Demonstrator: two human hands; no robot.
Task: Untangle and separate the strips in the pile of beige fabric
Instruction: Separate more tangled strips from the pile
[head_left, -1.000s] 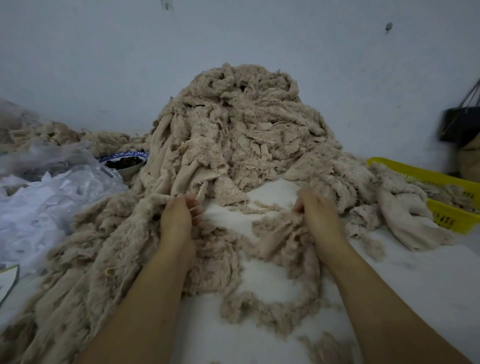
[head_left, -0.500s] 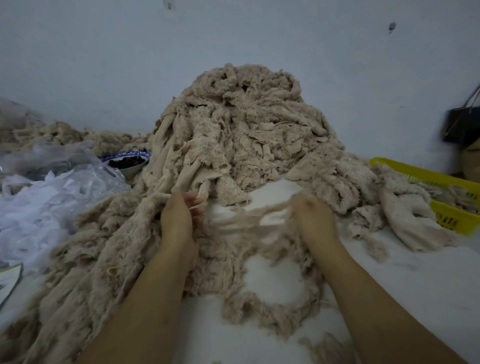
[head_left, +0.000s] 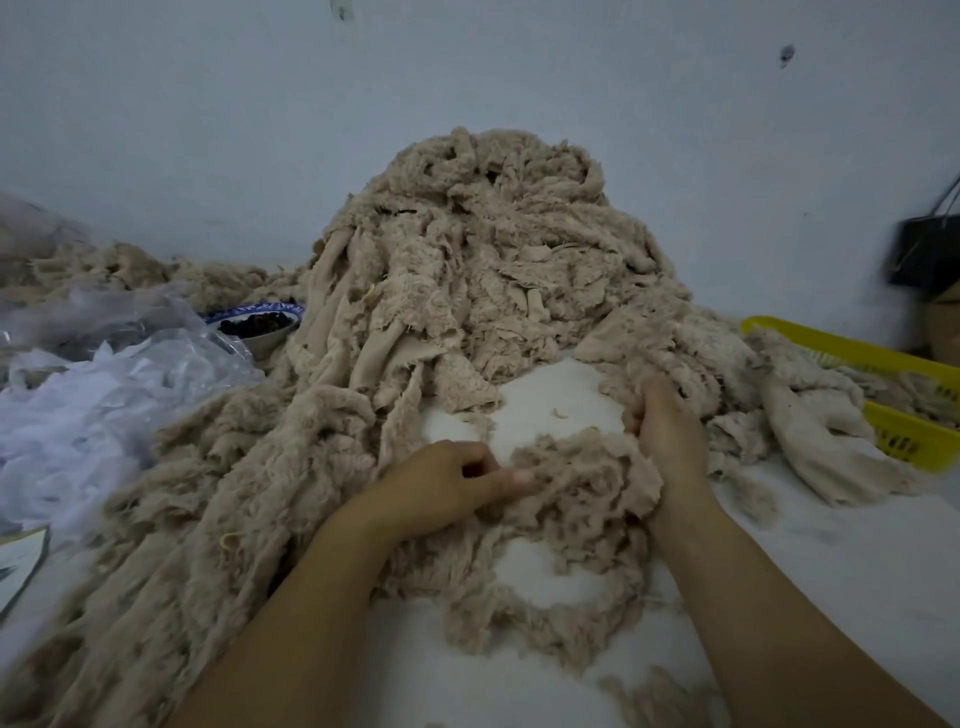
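Observation:
A tall pile of beige fabric strips (head_left: 483, 270) rises against the wall at centre. Straightened strips (head_left: 208, 493) lie fanned out to the left of it. In front, a loose fluffy strip clump (head_left: 576, 483) sits bunched on the white table (head_left: 831, 561). My left hand (head_left: 447, 483) grips the clump's left edge, its fingers curled and the forefinger pointing into the fabric. My right hand (head_left: 667, 431) grips the clump's right edge, close to the pile's lower right skirt. More of the strip loops down toward me between my forearms.
A yellow plastic basket (head_left: 883, 395) with beige scraps stands at the right. Clear plastic bags of white scraps (head_left: 93, 395) lie at the left. Behind them sits a blue-rimmed bowl (head_left: 260, 322) of dark pieces. A dark bag (head_left: 924, 249) hangs at the far right.
Both hands have come toward me and closer together, pulling a strip out of the pile and bunching it into a clump between them. My left hand has moved right, off the straightened strips.

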